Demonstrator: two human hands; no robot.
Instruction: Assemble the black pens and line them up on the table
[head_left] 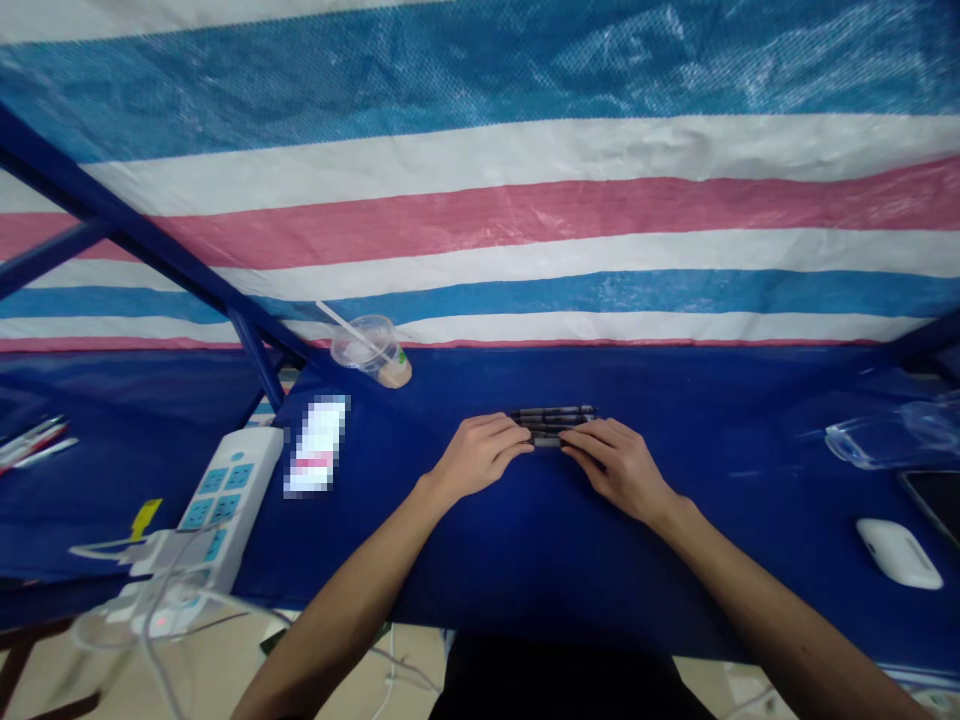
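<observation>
Several dark pens (551,421) lie side by side on the blue-covered table (540,565), just ahead of my hands. My left hand (476,458) presses in from the left, its fingertips on the near pens. From the right, my right hand (615,465) grips the same bundle. The fingers of both hands nearly meet, hiding part of the pens.
A plastic cup with a straw (371,350) stands at the back left. A white power strip (225,500) and a blurred white packet (316,445) lie left of my hands. On the right are clear goggles (877,440) and a white mouse (898,553). A striped tarpaulin (480,230) hangs behind.
</observation>
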